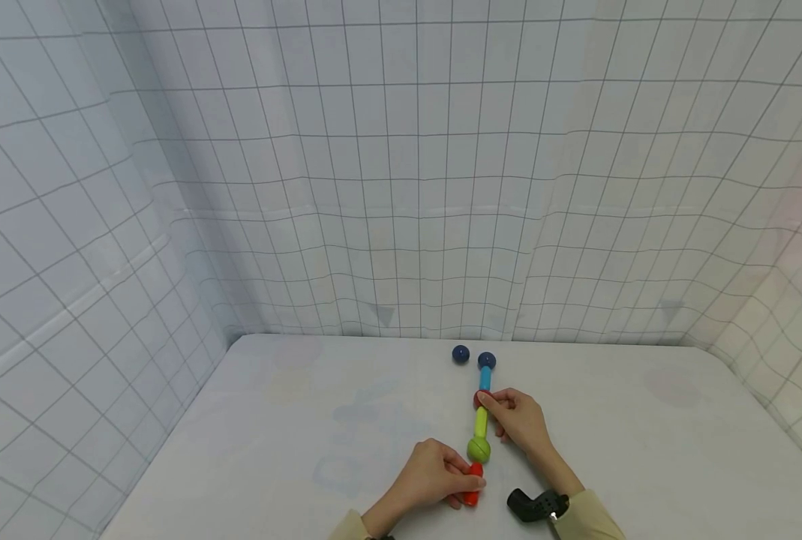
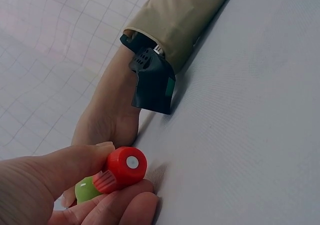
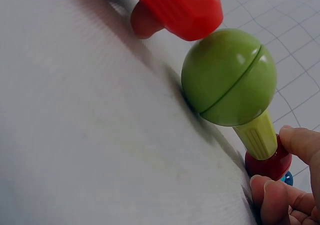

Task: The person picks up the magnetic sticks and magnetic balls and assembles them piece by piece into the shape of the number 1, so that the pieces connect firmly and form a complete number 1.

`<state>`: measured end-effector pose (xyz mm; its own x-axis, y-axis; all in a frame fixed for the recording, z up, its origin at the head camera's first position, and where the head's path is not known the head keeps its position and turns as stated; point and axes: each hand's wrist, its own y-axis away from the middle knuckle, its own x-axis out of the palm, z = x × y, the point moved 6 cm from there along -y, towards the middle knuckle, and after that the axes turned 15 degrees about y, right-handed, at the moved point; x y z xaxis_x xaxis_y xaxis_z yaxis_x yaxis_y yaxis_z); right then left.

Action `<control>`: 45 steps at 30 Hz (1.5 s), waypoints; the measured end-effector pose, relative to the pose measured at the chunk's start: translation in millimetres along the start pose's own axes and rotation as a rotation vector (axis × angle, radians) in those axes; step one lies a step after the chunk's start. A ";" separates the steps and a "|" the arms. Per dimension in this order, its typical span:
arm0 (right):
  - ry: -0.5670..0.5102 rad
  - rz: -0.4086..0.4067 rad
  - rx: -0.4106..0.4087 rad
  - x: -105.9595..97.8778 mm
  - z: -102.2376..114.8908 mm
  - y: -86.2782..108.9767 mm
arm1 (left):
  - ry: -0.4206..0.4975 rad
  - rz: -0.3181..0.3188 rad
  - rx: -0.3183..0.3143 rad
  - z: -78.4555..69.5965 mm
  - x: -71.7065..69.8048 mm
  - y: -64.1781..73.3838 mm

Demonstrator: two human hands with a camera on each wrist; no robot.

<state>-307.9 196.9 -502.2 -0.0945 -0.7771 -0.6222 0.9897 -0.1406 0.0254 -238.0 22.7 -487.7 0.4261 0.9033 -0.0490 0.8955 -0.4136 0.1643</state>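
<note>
A chain of toy balls and rods lies on the table: a dark blue ball, a light blue rod, a dark red ball, a yellow-green rod and a green ball. My right hand pinches the dark red ball between thumb and fingers. My left hand pinches a bright red rod at the near end of the chain. A pale round disc shows on the rod's outer end. Its other end is right at the green ball in the right wrist view.
A second dark blue ball sits left of the chain's far end. The white table is bordered by hanging white gridded cloth. A black wrist camera is strapped by the right sleeve, close over the table.
</note>
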 end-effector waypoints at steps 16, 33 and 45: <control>0.003 0.002 0.004 -0.8 1.4 1.0 | 0.032 0.004 0.008 -1.1 1.3 0.4; 0.011 -0.003 0.003 -1.5 2.0 1.1 | 0.031 -0.001 0.007 -0.1 1.5 -1.2; 0.002 -0.001 0.004 -0.5 0.1 0.2 | 0.034 -0.013 -0.005 0.5 1.3 -2.0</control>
<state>-307.7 197.1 -501.8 -0.0955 -0.7755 -0.6240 0.9892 -0.1441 0.0277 -239.1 24.7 -488.5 0.4095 0.9121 -0.0173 0.9003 -0.4010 0.1691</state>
